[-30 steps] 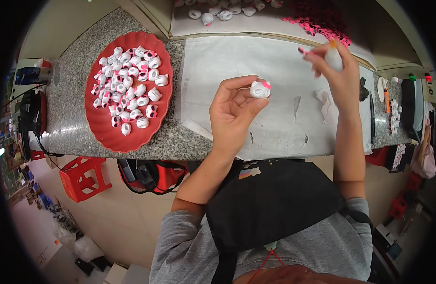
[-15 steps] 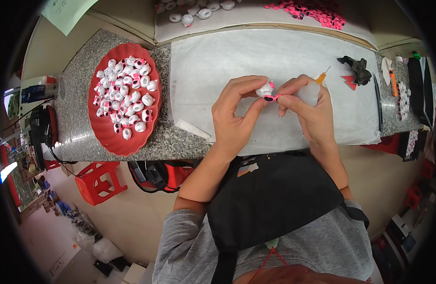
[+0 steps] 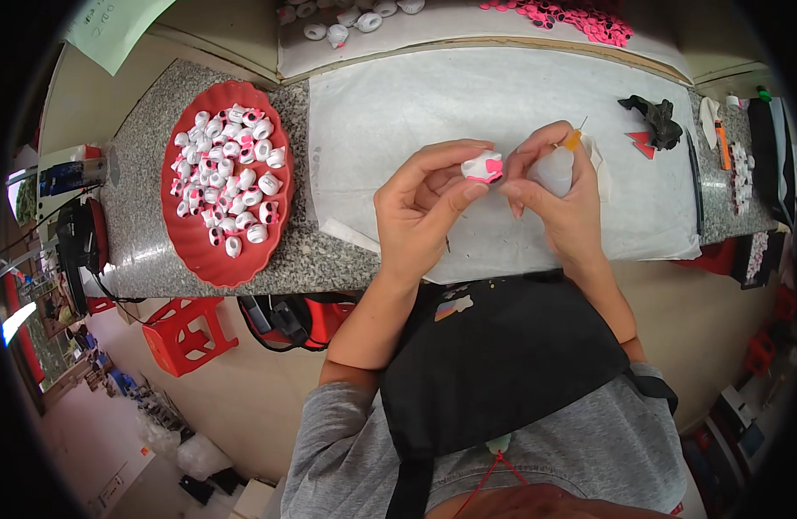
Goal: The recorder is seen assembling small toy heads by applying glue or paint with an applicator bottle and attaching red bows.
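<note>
Between the thumb and fingers of my left hand (image 3: 416, 208) is a small white cat-head figure (image 3: 475, 164) with a pink bow on its side. A pink strip runs along its lower edge, by my thumb. My right hand (image 3: 570, 212) curls around a translucent squeeze bottle (image 3: 552, 171) with an orange needle tip (image 3: 573, 139) pointing up and away. The right thumb and index finger are close beside the figure, with a slight gap. Both hands are above a white sheet (image 3: 372, 112) on the counter.
A red scalloped plate (image 3: 230, 272) heaped with similar figures stands at left. On a back ledge lie white heads (image 3: 370, 22) and pink-and-black pieces (image 3: 602, 30). A crumpled black bag (image 3: 658, 121) lies at right, with an orange pen (image 3: 722, 144) beyond. A red stool (image 3: 189, 337) is below left.
The pink sunglasses piece that my right fingertips held at the figure is no longer between them. The figure has turned, showing its bow, and my right fingers have come slightly away.
</note>
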Demonstrator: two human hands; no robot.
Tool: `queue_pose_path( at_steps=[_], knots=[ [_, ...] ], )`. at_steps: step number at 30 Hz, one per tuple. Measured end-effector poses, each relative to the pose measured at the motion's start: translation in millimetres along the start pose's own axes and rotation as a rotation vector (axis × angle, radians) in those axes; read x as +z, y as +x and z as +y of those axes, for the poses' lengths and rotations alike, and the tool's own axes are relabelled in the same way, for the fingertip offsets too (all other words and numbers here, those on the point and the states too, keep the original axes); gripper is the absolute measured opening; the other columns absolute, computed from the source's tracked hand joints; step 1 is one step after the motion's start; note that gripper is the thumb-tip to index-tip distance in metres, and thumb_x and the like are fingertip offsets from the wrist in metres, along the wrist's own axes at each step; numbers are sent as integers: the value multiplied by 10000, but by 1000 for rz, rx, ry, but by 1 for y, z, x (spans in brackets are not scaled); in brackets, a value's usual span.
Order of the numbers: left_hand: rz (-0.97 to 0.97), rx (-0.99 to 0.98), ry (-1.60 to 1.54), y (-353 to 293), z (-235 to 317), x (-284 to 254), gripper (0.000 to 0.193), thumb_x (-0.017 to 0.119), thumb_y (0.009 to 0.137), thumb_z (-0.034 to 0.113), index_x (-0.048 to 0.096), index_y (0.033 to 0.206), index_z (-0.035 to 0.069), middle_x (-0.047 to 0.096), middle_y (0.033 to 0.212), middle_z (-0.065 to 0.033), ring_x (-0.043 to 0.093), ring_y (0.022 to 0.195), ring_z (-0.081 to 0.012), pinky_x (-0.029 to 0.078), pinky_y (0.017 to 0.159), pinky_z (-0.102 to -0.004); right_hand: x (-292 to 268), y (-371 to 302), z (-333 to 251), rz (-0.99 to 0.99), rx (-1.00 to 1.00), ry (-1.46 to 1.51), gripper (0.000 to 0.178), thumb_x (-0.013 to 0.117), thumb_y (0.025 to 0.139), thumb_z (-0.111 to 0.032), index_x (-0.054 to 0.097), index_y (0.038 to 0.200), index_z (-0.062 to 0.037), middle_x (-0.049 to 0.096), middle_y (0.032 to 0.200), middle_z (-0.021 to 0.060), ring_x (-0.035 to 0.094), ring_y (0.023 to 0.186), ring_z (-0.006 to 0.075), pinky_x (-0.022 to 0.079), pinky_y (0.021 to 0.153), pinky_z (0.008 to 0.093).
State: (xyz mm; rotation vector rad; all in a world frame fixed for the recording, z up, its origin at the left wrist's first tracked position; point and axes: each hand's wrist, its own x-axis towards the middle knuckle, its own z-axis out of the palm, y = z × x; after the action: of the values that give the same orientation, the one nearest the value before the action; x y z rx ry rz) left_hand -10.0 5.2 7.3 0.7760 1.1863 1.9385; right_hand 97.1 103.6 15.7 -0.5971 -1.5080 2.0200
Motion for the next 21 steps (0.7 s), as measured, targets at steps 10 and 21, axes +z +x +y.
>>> queue_pose_path(
  at_steps=[10, 21],
  knots=[
    [-73, 20, -43, -5, 0, -3, 238, 549, 688, -55, 502, 921, -53, 521, 959, -148, 502, 917, -200, 403, 810, -293, 5, -1, -6, -120, 56, 64, 271, 616, 635, 6, 543, 896, 15, 477, 666, 34, 450, 569, 79, 409, 462, 184],
    [-123, 31, 45, -4, 1, -2, 204, 578, 677, -21, 537, 876, -18, 570, 864, -102, 537, 825, -156, 414, 730, -251, 2, -4, -8, -139, 87, 104, 236, 634, 623, -8, 550, 841, 19, 508, 639, 47, 477, 553, 92, 408, 459, 198]
  ],
)
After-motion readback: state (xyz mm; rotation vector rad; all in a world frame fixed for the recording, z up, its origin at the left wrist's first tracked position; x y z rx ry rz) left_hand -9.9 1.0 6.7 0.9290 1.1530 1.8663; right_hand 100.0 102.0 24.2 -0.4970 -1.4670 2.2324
